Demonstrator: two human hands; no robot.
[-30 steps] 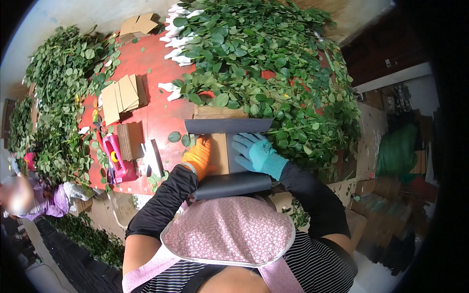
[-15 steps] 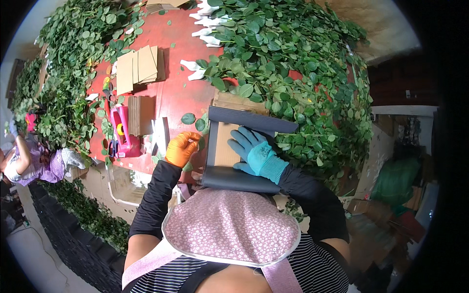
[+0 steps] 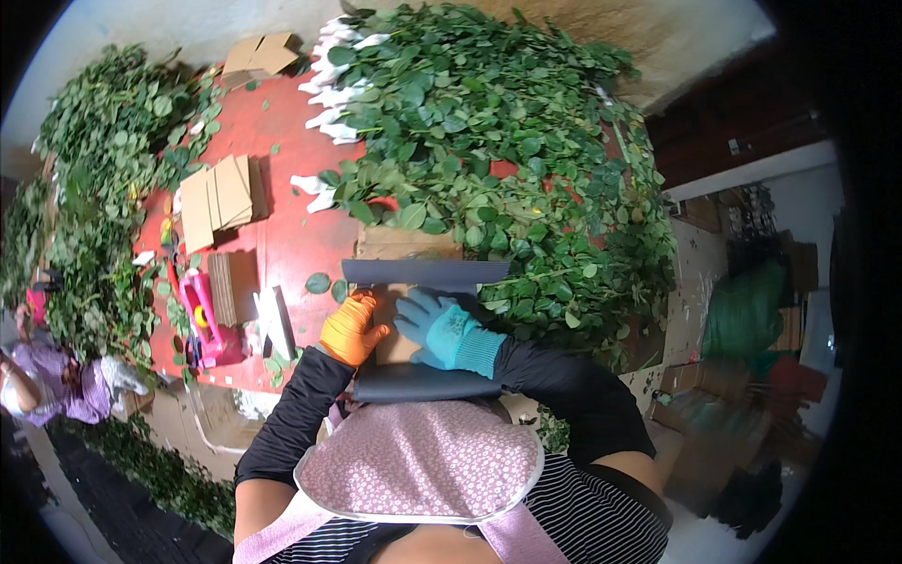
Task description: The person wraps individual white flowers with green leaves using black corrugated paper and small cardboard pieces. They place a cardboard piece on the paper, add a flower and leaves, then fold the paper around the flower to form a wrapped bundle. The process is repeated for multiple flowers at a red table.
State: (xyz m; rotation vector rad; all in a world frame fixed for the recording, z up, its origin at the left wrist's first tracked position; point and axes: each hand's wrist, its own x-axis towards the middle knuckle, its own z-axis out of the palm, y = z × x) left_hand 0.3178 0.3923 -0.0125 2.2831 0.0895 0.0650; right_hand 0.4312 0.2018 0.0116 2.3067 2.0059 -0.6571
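Left hand (image 3: 349,329): fingers bent, thumb extended at the cardboard (image 3: 393,350) beside it; grip, I cannot tell. Right hand (image 3: 443,331): palm down, fingers apart, across it. Dark sheet (image 3: 425,272) ahead of both.

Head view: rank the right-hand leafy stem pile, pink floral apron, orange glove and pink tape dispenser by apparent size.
1. Right-hand leafy stem pile
2. Pink floral apron, nearer the camera
3. Orange glove and pink tape dispenser: too alike to rank
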